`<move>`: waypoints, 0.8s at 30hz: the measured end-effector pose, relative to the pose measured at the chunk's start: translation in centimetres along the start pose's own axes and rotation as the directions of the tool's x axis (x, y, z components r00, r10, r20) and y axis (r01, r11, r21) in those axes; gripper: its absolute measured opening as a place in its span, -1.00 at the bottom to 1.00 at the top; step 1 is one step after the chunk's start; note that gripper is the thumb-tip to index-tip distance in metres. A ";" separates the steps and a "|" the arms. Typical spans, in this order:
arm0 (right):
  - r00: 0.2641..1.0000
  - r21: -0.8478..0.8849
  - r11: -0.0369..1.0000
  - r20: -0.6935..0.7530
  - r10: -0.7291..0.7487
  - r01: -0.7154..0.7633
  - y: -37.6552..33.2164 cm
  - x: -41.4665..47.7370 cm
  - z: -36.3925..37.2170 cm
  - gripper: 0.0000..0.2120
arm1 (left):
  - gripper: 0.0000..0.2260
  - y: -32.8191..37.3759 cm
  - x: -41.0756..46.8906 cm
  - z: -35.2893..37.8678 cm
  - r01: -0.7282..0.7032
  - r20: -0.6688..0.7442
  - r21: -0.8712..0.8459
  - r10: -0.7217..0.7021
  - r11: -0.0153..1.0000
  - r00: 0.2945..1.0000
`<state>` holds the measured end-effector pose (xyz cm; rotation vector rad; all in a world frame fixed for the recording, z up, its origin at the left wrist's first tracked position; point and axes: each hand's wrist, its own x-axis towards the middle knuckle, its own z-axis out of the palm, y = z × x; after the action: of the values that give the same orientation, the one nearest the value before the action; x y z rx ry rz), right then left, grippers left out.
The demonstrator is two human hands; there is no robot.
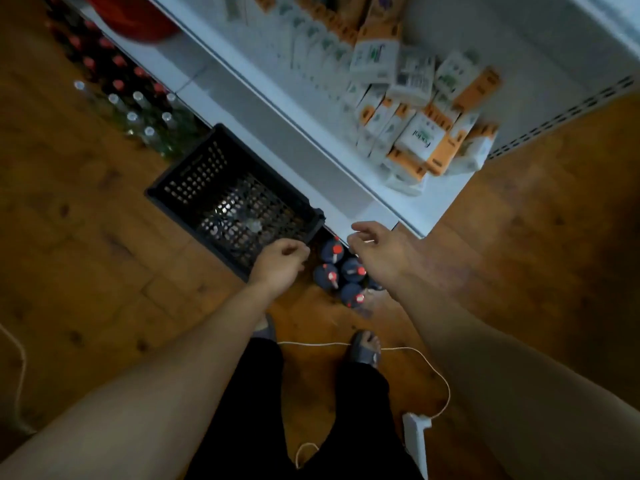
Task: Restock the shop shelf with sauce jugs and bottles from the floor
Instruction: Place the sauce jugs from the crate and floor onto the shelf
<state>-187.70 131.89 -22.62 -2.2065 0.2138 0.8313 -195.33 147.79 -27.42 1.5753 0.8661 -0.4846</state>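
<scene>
Several dark sauce jugs (341, 273) with red caps stand on the wooden floor at the foot of the white shelf (304, 133). My left hand (280, 263) hovers just left of them, over the crate's corner, fingers loosely curled and holding nothing. My right hand (377, 249) hangs above the jugs' right side, fingers relaxed and slightly spread, nothing in it. Both arms reach down from the bottom of the view. Part of the jug group is hidden under my right wrist.
A black plastic crate (194, 188) sits on the floor left of the jugs. Clear and dark bottles (138, 109) line the floor at upper left. Orange-and-white cartons (415, 109) crowd the shelf. A white cord (408, 351) and power strip (415, 441) lie by my feet.
</scene>
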 end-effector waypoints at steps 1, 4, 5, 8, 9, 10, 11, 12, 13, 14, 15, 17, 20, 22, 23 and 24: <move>1.000 -0.005 1.000 -0.001 0.028 -0.028 2.1 1.0 0.3 -0.79 | -0.85 -1.2 0.7 1.2 0.020 -0.001 0.002 -0.020 1.000 1.000; 0.995 -0.031 0.995 0.021 0.099 -0.099 8.6 4.1 1.9 -0.86 | -0.83 -5.0 3.6 5.2 0.071 0.004 0.048 -0.071 0.996 0.997; 0.991 -0.041 0.991 0.038 0.126 -0.125 11.0 5.2 2.5 -0.83 | -0.85 -6.4 4.7 6.7 0.083 -0.013 0.053 -0.082 0.995 0.997; 0.980 -0.074 0.981 0.071 0.186 -0.181 18.2 8.3 4.2 -0.75 | -0.91 -10.4 8.2 11.3 0.111 -0.035 0.066 -0.109 0.992 0.993; 0.976 -0.096 0.975 0.068 0.205 -0.198 20.5 9.2 4.9 -0.73 | -0.88 -11.9 9.4 12.7 0.125 -0.033 0.067 -0.123 0.990 0.992; 0.973 -0.122 0.969 0.054 0.222 -0.215 22.3 10.0 5.4 -0.70 | -0.84 -13.4 10.6 13.9 0.142 -0.030 0.062 -0.140 0.988 0.990; 0.968 -0.153 0.959 0.046 0.246 -0.237 24.1 10.6 6.0 -0.69 | -0.83 -14.9 11.8 15.0 0.152 -0.025 0.056 -0.151 0.987 0.988; 0.964 -0.175 0.953 0.049 0.260 -0.248 25.7 11.1 6.4 -0.70 | -0.85 -16.3 12.9 16.0 0.161 -0.026 0.054 -0.160 0.985 0.987; 0.960 -0.199 0.945 0.053 0.276 -0.261 27.4 11.6 6.8 -0.71 | -0.89 -17.7 13.8 16.9 0.173 -0.033 0.057 -0.171 0.983 0.985; 0.956 -0.205 0.940 0.051 0.288 -0.272 28.9 12.1 7.3 -0.72 | -0.92 -19.0 14.8 17.7 0.186 -0.042 0.061 -0.184 0.981 0.982; 0.951 -0.198 0.935 0.043 0.307 -0.293 30.3 12.5 7.9 -0.72 | -0.90 -20.3 15.7 18.3 0.201 -0.051 0.068 -0.198 0.977 0.979; 0.935 -0.179 0.922 0.024 0.354 -0.344 32.8 13.3 9.3 -0.72 | -0.80 -22.4 17.5 19.2 0.237 -0.082 0.075 -0.230 0.969 0.970; 0.908 -0.140 0.900 0.015 0.419 -0.413 35.6 14.4 11.8 -0.76 | -0.76 -24.4 19.6 20.2 0.284 -0.105 0.057 -0.277 0.957 0.955; 0.898 -0.110 0.894 0.033 0.440 -0.434 36.9 15.0 13.7 -0.88 | -0.78 -25.4 20.8 21.0 0.309 -0.103 0.012 -0.306 0.951 0.946; 0.894 -0.075 0.893 0.031 0.447 -0.444 37.2 15.2 14.6 -0.90 | -0.80 -25.6 21.3 21.5 0.310 -0.103 -0.014 -0.310 0.951 0.945; 0.888 -0.034 0.889 0.026 0.458 -0.457 37.5 15.6 15.4 -0.87 | -0.81 -25.8 21.9 21.9 0.310 -0.106 -0.042 -0.312 0.950 0.944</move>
<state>-197.92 118.07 -62.53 -2.1945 0.7345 1.1273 -197.37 132.45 -64.60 1.4589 1.2128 -0.6112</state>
